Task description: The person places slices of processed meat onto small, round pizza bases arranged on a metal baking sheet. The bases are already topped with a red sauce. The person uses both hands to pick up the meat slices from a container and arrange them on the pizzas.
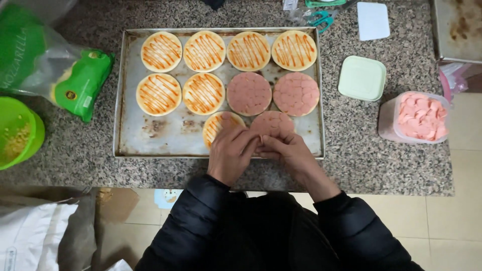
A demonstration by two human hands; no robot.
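Observation:
A worn metal baking tray (150, 135) on a speckled stone counter holds several small round dough bases. Most, like one base (161, 51), carry orange sauce stripes. Two bases (248, 94) in the middle row and one base (273, 123) in the front row are covered with pink sausage slices. My left hand (230, 153) lies over a front-row base (217, 125) that is striped and partly covered with slices. My right hand (288, 153) sits at the tray's front edge. Its fingertips meet those of the left hand. What the fingers pinch is hidden.
A clear tub of pink sausage slices (419, 118) stands right of the tray, with a pale green lidded box (362, 78) behind it. A green cheese bag (75, 80) and a green bowl (17, 131) are at the left. Scissors (321, 19) lie at the back.

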